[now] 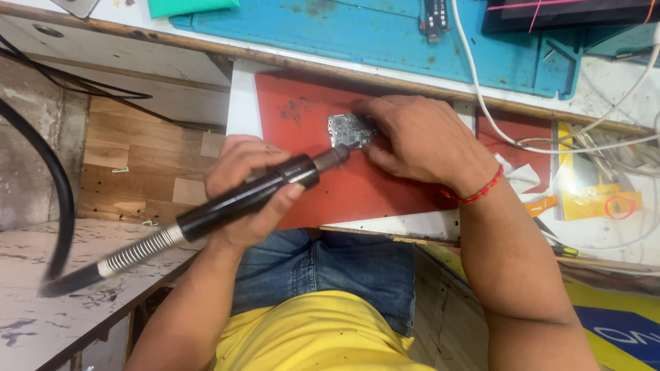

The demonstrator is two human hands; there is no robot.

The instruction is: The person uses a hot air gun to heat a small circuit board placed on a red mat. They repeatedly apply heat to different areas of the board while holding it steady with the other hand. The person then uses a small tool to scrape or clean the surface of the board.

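- Left hand (237,189): fingers clamped on hot-air handpiece (254,192), nozzle at circuit board (349,129).
- Right hand (419,141): fingers press board onto red mat (302,117), 12 o'clock.
- Risk: the nozzle sits close to the fingertips; burns or board slip are likely.

Single head-worn view, aimed steeply down over the person's lap and the near bench edge.

The scene is seen from above and slightly behind the hands, at close range, so that both forearms enter from the bottom edge and the yellow shirt (323,330) and jeans (344,264) are caught directly below the lens. The red mat (385,185) is held near the frame's centre, with the left hand (237,192) and right hand (419,141) over it. The far side of the bench, with the blue mat (357,31), is cut off by the top edge. Wooden flooring (137,158) is taken in at left. No second view is provided, so nothing is shared.
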